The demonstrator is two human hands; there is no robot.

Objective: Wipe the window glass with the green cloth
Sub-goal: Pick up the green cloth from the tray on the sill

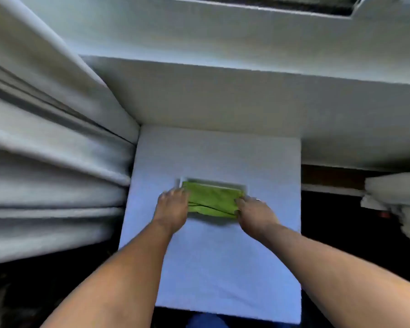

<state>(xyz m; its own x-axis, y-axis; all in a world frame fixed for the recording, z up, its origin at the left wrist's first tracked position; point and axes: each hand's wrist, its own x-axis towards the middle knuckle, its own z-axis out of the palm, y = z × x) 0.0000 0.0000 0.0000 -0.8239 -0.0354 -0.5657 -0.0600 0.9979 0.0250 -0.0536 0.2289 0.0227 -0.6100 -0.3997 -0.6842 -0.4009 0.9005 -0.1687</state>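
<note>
A folded green cloth [212, 200] lies on a white table [218, 256] in the middle of the head view. My left hand [172, 209] rests at the cloth's left end and my right hand [255, 214] at its right end, fingers curled onto the edges. Both hands touch the cloth, which stays flat on the table. A dark strip of window glass [305, 3] shows at the very top, above the white sill [199, 36]. The picture is blurred.
White pleated curtains [45, 150] hang close on the left. A white wall panel [223, 100] runs below the sill behind the table. White bundled fabric [398, 197] sits at the right edge. Dark floor lies on both sides of the table.
</note>
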